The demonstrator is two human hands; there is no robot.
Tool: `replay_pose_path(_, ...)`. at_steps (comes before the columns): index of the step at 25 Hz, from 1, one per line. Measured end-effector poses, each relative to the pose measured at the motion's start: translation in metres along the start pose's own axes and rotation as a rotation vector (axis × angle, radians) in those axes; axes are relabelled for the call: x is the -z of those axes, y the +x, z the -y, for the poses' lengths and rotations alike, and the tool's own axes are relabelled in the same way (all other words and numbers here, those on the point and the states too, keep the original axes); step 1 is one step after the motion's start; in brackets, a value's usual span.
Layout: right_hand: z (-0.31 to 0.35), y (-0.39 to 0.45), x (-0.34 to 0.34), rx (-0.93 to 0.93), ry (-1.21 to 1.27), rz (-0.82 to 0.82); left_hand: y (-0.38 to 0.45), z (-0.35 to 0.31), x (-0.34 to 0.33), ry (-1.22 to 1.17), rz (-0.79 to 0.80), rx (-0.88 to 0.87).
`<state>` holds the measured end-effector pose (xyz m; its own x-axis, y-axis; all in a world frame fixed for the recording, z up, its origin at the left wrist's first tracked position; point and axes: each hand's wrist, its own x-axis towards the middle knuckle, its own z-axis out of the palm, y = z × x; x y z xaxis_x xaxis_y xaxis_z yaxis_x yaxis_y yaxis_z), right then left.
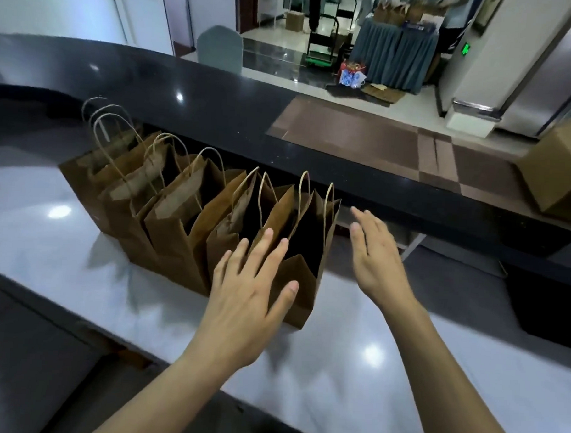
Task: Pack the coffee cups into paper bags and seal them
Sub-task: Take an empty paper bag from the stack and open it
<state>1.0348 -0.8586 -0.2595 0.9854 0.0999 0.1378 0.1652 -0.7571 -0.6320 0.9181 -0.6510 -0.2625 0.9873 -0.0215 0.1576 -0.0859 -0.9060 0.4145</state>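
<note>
A row of brown paper bags (212,219) stood upright on the pale tabletop (63,255), backed against the raised black ledge (216,115), with bare tabletop along the near edge and to the right. The left hand (244,299) hovered at the nearest bag (303,266), fingers (263,244) spread and holding nothing. The right hand (377,256) hung just right of that bag, fingers straight, empty.

Row of brown paper bags (192,212) upright on white surface (64,226). Left hand (251,287) flat against nearest bag; right hand (377,253) spread just beside it.
</note>
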Motion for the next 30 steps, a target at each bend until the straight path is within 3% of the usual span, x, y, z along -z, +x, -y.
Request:
replay_pose_path(8, -0.031, 0.074, 0.001, 0.175, 0.062, 0.142, 0.027, -0.023, -0.023, -0.028, -0.079, 0.05)
replay_pose_path(11, -0.029, 0.092, -0.001, 0.228, 0.085, 0.217, 0.035, -0.027, -0.028, 0.008, -0.042, 0.073)
replay_pose_path(18, -0.026, 0.112, -0.004, 0.369, -0.134, 0.332, 0.04, -0.037, -0.036, 0.119, -0.041, 0.099)
replay_pose_path(25, -0.04, 0.105, 0.014, 0.291, -0.117, 0.359, 0.045, -0.049, -0.037, 0.144, -0.193, 0.08)
replay_pose_path(30, -0.048, 0.096, 0.028, 0.316, -0.086, 0.402, 0.044, -0.056, -0.041, 0.145, -0.155, 0.105)
